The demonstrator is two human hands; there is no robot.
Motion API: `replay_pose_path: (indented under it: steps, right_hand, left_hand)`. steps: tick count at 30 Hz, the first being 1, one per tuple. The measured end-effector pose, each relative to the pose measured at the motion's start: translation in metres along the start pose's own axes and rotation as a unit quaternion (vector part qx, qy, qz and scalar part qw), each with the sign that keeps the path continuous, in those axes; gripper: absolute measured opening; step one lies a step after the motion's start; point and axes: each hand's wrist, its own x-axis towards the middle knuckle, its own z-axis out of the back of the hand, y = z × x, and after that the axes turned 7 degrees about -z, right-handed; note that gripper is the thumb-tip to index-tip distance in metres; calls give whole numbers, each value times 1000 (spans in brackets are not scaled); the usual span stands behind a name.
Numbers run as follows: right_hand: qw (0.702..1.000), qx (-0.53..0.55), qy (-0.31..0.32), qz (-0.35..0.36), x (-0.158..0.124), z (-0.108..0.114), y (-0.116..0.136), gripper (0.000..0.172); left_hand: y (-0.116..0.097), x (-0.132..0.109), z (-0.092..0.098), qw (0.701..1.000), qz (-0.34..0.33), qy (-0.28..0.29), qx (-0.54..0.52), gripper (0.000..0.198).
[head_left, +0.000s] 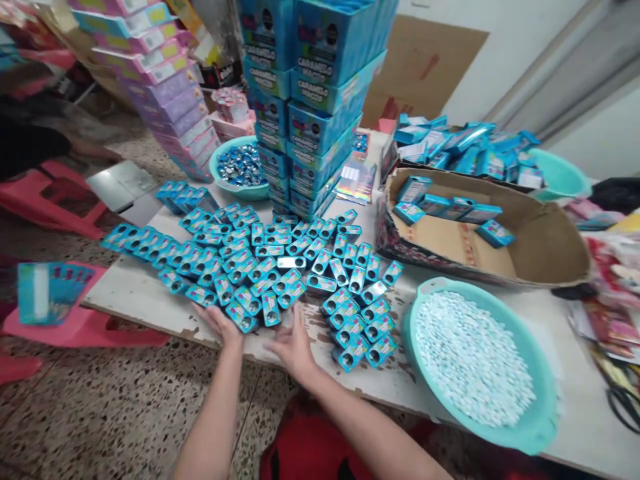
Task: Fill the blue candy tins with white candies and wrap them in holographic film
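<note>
Many small blue boxes (260, 267) lie spread in rows over a worn white table (145, 300). My left hand (220, 325) rests at the table's near edge, fingers stretched toward the nearest boxes and touching them. My right hand (293, 343) lies beside it, fingers spread flat on the tabletop just below the boxes. Neither hand grips anything. A teal basin (543, 417) full of small white candies (470, 357) sits to the right of my hands.
Tall stacks of blue cartons (315, 100) stand behind the boxes, with pink and purple cartons (165, 80) at left. A second basin of wrapped pieces (240, 167) and an open cardboard box (545, 247) holding blue boxes sit further back. Red stools (55, 200) stand on the floor at left.
</note>
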Motion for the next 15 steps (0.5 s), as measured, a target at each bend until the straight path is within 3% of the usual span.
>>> replay_pose_path:
  steps: [2,3,5,7,10,12,15]
  right_hand:
    - [998,-13,33,49,-47,46,-9,58]
    - [997,-38,-22,57,-71,71,-18,43]
    - [985,-77,-153,31,-109,117,-41,36]
    - [966,-73,-248,-34,-121,152,-61,49]
    - [972,-21,-215,-98,-90,178,-67,91]
    - [984,1,-173,-44,-56,183,-58,107]
    - [991,24,-127,32,-18,182,-40,122]
  left_hand:
    - [1,-20,17,1000,26,1,9,76]
    - [1,-37,27,999,52,-6,4,77]
    - [2,-82,45,998,47,37,21,83]
    - [0,-135,53,986,53,152,42,85]
    - [-14,-198,34,915,62,394,62,89]
    - [-24,-216,8,880,37,469,56,100]
    - [-34,-209,-28,860,2,510,19,113]
